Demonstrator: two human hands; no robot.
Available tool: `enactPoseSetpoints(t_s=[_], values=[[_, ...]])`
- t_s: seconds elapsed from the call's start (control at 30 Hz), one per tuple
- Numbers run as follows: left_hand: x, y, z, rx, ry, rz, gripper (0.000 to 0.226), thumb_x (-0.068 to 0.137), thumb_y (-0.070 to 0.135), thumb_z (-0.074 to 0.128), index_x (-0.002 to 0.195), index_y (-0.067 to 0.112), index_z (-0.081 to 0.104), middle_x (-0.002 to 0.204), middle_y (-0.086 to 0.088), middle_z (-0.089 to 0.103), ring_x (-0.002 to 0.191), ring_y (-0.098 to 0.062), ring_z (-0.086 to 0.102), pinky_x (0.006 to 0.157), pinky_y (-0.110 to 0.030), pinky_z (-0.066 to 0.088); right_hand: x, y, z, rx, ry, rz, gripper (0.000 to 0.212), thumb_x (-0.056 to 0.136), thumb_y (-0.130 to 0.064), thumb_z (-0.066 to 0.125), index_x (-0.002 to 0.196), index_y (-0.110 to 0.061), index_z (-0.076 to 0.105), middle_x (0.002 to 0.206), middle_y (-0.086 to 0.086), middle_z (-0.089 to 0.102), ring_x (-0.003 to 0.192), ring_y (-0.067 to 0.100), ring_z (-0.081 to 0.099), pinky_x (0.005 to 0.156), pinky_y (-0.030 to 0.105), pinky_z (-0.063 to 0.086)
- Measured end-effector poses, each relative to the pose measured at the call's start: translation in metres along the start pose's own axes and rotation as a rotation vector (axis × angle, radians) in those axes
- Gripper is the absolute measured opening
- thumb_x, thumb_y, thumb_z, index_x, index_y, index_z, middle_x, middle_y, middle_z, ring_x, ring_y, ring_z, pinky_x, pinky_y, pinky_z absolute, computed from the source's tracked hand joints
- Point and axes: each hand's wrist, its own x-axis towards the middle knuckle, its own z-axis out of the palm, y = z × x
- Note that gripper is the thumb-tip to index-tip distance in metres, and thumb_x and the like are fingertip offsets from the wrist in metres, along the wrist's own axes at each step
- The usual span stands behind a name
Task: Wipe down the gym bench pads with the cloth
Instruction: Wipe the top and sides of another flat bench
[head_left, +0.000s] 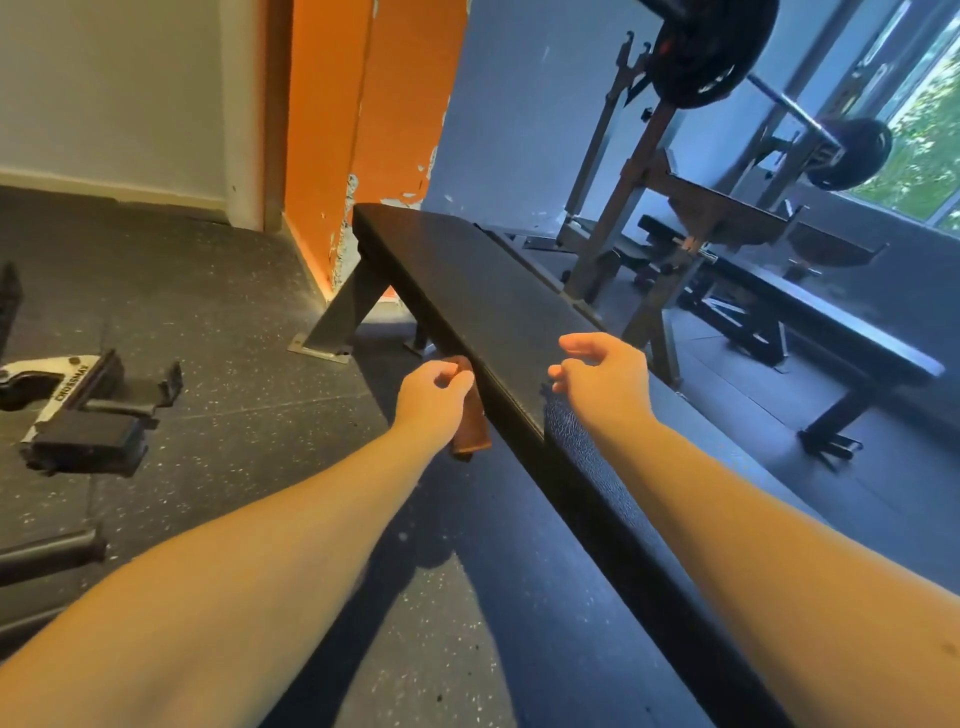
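Gym: black bench pad (483, 291) runs toward 11 o'clock.
Left hand (434, 397): curled beside brown cloth-like strip (470, 421); grip unclear.
Right hand (605, 382): loosely curled, empty.
Tip: wipe lengthwise, overlapping.

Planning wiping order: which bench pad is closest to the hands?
The long black pad under the right hand; the other bench stands beyond, by the rack.

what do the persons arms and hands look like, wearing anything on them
The left forearm and right forearm are bare, with no sleeve in view. The left hand and right hand have no gloves, and no watch, band or ring shows. A small dark spot sits on the right forearm near the frame's lower right edge.
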Motion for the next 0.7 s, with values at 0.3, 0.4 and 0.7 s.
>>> enactPoseSetpoints(t_s=[0.3,0.4,0.7], values=[[0.003,-0.005,0.007,-0.106,0.041,0.006,0.044,0.101,0.032,0.061,0.143,0.023,0.055,0.147,-0.002,0.055,0.129,-0.025,0.055,0.108,-0.042,0.045,-0.003,0.015,-0.008,0.041,0.031,0.046,0.032,0.098,0.003,0.056,0.115,-0.022,0.066,0.105,-0.004,0.067,0.085,0.014,0.071,0.053,0.01,0.05],[-0.011,-0.008,0.011,-0.023,0.052,0.1,0.04,0.103,0.03,0.058,0.141,0.021,0.057,0.145,-0.003,0.055,0.128,-0.024,0.055,0.109,-0.038,0.044,-0.001,0.014,-0.008,0.043,0.038,0.046,0.031,0.098,0.002,0.058,0.118,-0.021,0.067,0.101,-0.01,0.064,0.084,0.014,0.071,0.054,0.01,0.051],[-0.024,-0.015,0.014,0.124,0.06,0.353,0.023,0.099,0.024,0.064,0.121,0.02,0.07,0.124,0.002,0.064,0.113,-0.013,0.059,0.098,-0.023,0.044,0.001,0.013,0.0,-0.008,0.001,0.064,0.034,0.097,0.002,0.057,0.114,-0.025,0.067,0.092,-0.015,0.065,0.079,0.012,0.071,0.06,0.021,0.061]])
